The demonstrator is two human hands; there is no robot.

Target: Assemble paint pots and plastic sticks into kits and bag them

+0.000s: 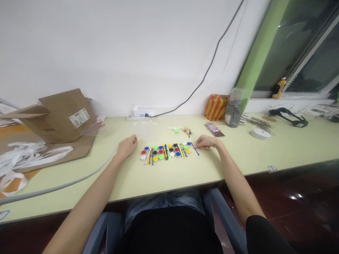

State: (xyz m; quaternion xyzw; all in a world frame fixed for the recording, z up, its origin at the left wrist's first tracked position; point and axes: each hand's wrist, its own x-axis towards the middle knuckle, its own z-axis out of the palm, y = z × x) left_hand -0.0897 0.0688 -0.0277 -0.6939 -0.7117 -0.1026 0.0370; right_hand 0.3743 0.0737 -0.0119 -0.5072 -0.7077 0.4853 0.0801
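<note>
My left hand (128,146) rests curled on the pale yellow desk (127,180), just left of two tight rows of small round pots with coloured lids (161,151). It appears to hold nothing. Thin plastic sticks in several colours (166,152) lie across the rows. My right hand (206,142) sits at the right end, its fingertips at a blue stick (196,150). Whether they grip that stick is hidden. A small heap of coloured pieces (184,131) lies beyond the rows.
A smartphone (215,132) lies right of the heap. A power strip (139,114) with a black cable, a grey bottle (232,114), a white tape roll (260,133) and a black strap (288,117) stand along the back. A cardboard box (59,118) and white plastic strips (23,157) lie to the left.
</note>
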